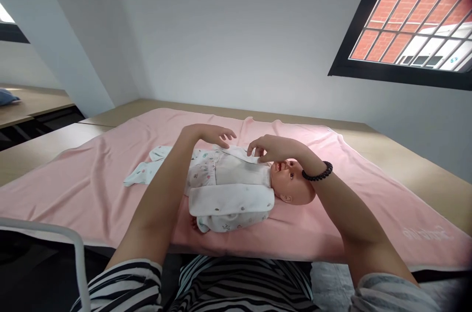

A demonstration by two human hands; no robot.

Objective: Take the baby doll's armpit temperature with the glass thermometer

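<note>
A baby doll (295,186) lies on its back on a pink blanket (110,164), head to the right. It wears patterned white clothes; the white top (232,200) is spread open at the front, over a plain pale layer on the chest. My left hand (215,135) hovers over the far side of the doll's waist, fingers apart, holding nothing. Near the doll's chin, my right hand (271,148) has its bent fingers closed on the far flap of the top. A dark beaded bracelet circles my right wrist.
The blanket covers most of a wooden table (398,154), which stands against a white wall. A barred window is at the upper right. At the lower left a white curved tube (79,258) rises near the table's front edge. Another table stands far left.
</note>
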